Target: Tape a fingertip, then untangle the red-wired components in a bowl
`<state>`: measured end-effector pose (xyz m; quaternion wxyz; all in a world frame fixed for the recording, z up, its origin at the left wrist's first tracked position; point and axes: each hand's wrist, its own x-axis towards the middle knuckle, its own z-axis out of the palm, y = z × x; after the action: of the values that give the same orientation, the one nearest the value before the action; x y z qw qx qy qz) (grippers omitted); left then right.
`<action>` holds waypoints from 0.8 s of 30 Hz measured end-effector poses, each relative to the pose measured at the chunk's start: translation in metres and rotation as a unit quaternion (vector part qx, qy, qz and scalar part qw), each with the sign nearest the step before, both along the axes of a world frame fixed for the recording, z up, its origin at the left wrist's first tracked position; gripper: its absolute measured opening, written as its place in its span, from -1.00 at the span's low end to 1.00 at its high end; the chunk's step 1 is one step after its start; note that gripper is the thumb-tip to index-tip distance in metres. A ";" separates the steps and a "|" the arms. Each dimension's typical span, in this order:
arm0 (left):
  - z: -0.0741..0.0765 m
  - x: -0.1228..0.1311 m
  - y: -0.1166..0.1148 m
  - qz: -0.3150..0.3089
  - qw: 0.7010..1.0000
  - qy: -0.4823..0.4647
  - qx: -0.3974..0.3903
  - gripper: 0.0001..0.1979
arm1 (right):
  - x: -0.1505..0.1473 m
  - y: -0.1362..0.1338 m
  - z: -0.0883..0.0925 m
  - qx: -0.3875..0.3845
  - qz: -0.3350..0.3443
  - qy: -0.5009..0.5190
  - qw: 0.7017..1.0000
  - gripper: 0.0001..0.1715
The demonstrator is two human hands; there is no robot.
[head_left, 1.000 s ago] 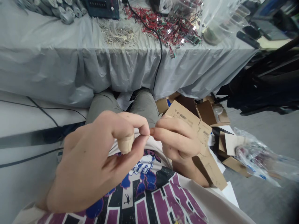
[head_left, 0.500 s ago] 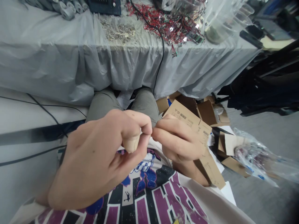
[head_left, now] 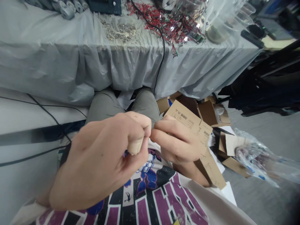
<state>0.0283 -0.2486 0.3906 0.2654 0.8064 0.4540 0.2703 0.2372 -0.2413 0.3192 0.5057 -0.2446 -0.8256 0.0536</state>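
Observation:
My left hand (head_left: 103, 156) is held close over my chest with the fingers curled and the thumb and forefinger pinched together; one fingertip wears a tan cot. My right hand (head_left: 177, 142) meets it tip to tip, also pinched. Whatever sits between the fingertips is too small to make out. Both hands hover above my printed T-shirt (head_left: 150, 200) and my grey-trousered knees (head_left: 126, 104).
A table under a grey plastic sheet (head_left: 70, 59) stands ahead, with a heap of red wires (head_left: 168, 25), a pile of small metal parts (head_left: 119, 29), grey cylinders (head_left: 65, 7) and a black cable (head_left: 160, 59). Cardboard boxes (head_left: 194, 122) and a plastic bag (head_left: 260, 159) lie on the floor at right.
My left hand has closed tighter and shifted slightly right toward the right hand; the fingertips stay pressed together. The view has tipped down a little.

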 end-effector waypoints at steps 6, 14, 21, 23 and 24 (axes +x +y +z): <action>-0.001 0.003 0.001 -0.014 1.000 -0.007 0.019 -0.64 | 0.001 -0.001 0.002 0.003 -0.006 -0.024 1.000 -0.77; -0.001 -0.003 0.000 -0.003 1.000 0.000 0.008 -0.62 | 0.001 -0.001 0.002 -0.004 -0.009 -0.020 1.000 -0.75; -0.003 0.001 -0.003 0.031 0.999 -0.021 0.002 -0.58 | -0.001 -0.001 -0.001 0.001 -0.007 -0.004 1.000 -0.76; -0.004 0.001 -0.003 0.037 0.999 -0.012 -0.007 -0.58 | -0.001 -0.001 -0.001 0.000 -0.006 -0.006 1.000 -0.76; -0.004 0.001 -0.004 0.043 0.999 -0.006 -0.014 -0.60 | -0.001 -0.001 0.000 0.002 -0.005 -0.010 1.000 -0.76</action>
<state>0.0290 -0.2521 0.3869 0.2671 0.7806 0.4906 0.2803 0.2359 -0.2427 0.3192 0.4984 -0.2477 -0.8295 0.0470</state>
